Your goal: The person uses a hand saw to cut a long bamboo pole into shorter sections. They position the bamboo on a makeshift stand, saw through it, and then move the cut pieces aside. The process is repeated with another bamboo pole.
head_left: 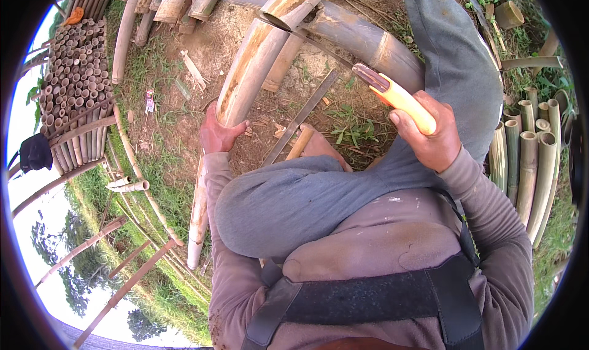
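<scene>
My right hand [429, 132] is wrapped round the yellow handle of a hand saw [405, 103]. Its thin blade runs up and left to a bamboo pole [251, 70], meeting it at a dark, open cut. I cannot tell how deep the blade sits. Beyond the cut, the pole's upper piece [300, 1] tilts slightly out of line. My left hand [222, 130] grips the pole lower down, thumb across its near side. A thick grey bamboo log [374, 46] lies crosswise beneath the pole.
A long flat metal blade [302, 115] lies on the ground beside my bare foot [322, 147]. Bamboo lengths [175, 3] lie at the far left, with a big stack of cut tubes [76, 67] beyond. Upright bamboo pieces [527, 159] stand at my right.
</scene>
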{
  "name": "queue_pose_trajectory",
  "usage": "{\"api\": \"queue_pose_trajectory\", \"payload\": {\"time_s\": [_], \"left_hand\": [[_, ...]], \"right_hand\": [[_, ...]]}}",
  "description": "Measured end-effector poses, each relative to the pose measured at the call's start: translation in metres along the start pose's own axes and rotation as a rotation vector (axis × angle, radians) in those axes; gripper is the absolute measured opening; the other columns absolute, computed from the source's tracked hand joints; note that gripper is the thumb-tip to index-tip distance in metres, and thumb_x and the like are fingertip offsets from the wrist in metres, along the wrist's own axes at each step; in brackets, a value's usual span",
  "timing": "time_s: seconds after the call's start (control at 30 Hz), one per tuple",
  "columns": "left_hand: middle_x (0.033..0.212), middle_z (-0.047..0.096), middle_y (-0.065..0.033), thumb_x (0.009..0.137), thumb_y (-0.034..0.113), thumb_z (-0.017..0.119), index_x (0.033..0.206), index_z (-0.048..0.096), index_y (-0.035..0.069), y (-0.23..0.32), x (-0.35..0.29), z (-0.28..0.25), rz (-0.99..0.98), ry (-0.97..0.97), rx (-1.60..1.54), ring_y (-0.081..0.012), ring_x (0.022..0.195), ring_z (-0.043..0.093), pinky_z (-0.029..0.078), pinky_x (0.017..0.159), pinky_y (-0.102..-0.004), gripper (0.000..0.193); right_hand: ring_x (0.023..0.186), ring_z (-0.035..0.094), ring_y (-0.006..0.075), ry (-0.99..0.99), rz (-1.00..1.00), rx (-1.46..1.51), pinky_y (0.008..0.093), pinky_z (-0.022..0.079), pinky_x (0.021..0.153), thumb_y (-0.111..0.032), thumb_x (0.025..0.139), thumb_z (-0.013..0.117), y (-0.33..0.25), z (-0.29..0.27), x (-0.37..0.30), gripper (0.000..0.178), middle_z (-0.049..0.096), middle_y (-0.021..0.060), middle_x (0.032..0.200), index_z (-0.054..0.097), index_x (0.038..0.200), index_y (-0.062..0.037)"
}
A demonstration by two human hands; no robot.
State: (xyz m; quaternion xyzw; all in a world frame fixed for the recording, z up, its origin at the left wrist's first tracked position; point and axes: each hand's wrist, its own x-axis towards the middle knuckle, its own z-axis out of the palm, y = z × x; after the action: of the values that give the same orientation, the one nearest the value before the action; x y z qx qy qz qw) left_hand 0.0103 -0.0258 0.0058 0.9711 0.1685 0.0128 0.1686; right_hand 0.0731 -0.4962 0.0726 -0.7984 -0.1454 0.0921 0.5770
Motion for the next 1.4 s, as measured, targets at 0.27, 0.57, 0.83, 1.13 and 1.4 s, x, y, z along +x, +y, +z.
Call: {"api": "queue_pose_trajectory", "payload": {"time_s": [0.27, 0.57, 0.83, 1.13, 1.4], "left_hand": [[0.129, 0.073, -0.0241, 0.060, 0.043, 0.098, 0.145, 0.059, 0.008, -0.006, 0.022, 0.003, -0.064, -0.085, 0.090, -0.0415, 0.118, 0.071, 0.056, 0.102, -0.0485, 0.100], [0.140, 0.067, -0.0254, 0.064, 0.051, 0.096, 0.155, 0.051, 0.009, -0.013, -0.024, 0.088, -0.142, -0.309, 0.088, -0.0422, 0.128, 0.066, 0.053, 0.111, -0.0502, 0.110], [0.149, 0.059, -0.0242, 0.074, 0.041, 0.096, 0.157, 0.047, 0.005, 0.003, 0.004, 0.089, -0.062, -0.242, -0.192, -0.0405, 0.138, 0.058, 0.044, 0.120, -0.0491, 0.103], [0.149, 0.057, -0.0271, 0.086, 0.043, 0.088, 0.164, 0.036, 0.006, 0.105, 0.123, 0.070, 0.184, -0.135, -0.519, -0.0397, 0.139, 0.057, 0.044, 0.118, -0.0517, 0.100], [0.148, 0.057, -0.0227, 0.092, 0.043, 0.082, 0.156, 0.048, 0.008, 0.014, 0.010, 0.100, -0.060, 0.039, -0.089, -0.0399, 0.139, 0.054, 0.042, 0.119, -0.0493, 0.081]], "right_hand": [[0.091, 0.074, 0.0436, -0.082, 0.170, -0.187, 0.0520, 0.058, 0.083, -0.051, 0.095, 0.074, 0.054, 0.102, 0.122, 0.047, 0.077, 0.0233, 0.095, 0.073, 0.107, -0.0052], [0.113, 0.067, 0.0426, -0.254, 0.173, -0.623, 0.0507, 0.053, 0.100, -0.049, 0.095, 0.076, 0.072, 0.050, 0.028, 0.062, 0.065, 0.0230, 0.120, 0.064, 0.128, 0.0010], [0.114, 0.068, 0.0402, -0.149, 0.124, -0.393, 0.0483, 0.053, 0.100, -0.039, 0.095, 0.077, 0.096, 0.046, 0.076, 0.047, 0.071, 0.0190, 0.121, 0.070, 0.126, -0.0046], [0.095, 0.073, 0.0300, -0.198, 0.123, -0.382, 0.0420, 0.058, 0.085, -0.030, 0.096, 0.079, 0.120, 0.050, 0.098, 0.035, 0.073, 0.0147, 0.107, 0.073, 0.117, -0.0029], [0.087, 0.073, 0.0295, -0.222, 0.071, -0.269, 0.0405, 0.059, 0.080, -0.015, 0.094, 0.080, 0.128, 0.047, 0.091, 0.028, 0.073, 0.0172, 0.103, 0.072, 0.117, 0.0006]]}}
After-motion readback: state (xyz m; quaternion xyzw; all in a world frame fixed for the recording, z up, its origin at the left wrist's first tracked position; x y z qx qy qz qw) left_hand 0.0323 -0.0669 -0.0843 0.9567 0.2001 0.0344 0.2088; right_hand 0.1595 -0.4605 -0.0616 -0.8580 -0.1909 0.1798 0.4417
